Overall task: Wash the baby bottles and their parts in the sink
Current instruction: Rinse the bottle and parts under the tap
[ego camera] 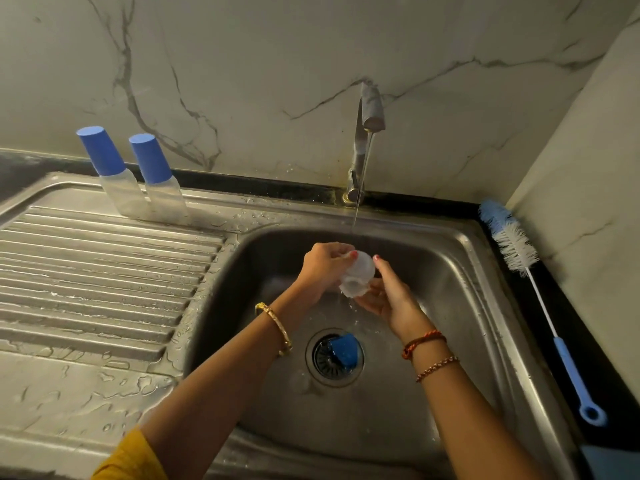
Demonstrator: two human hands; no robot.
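Note:
Over the steel sink (460, 306), both my hands hold a clear baby bottle body (358, 273) under the thin stream from the tap (371, 109). My left hand (323, 268) grips its upper left side, fingers curled round it. My right hand (384, 292) cups it from below and the right, with a fingertip on its top edge. A blue cap (344, 351) lies on the drain strainer. Two capped bottles (114, 174) (161, 178) with blue caps stand on the drainboard at the back left.
A blue-handled bottle brush (540, 299) lies on the dark counter right of the sink. The ribbed drainboard (86, 271) on the left is wet. A marble wall rises behind the tap and at the right.

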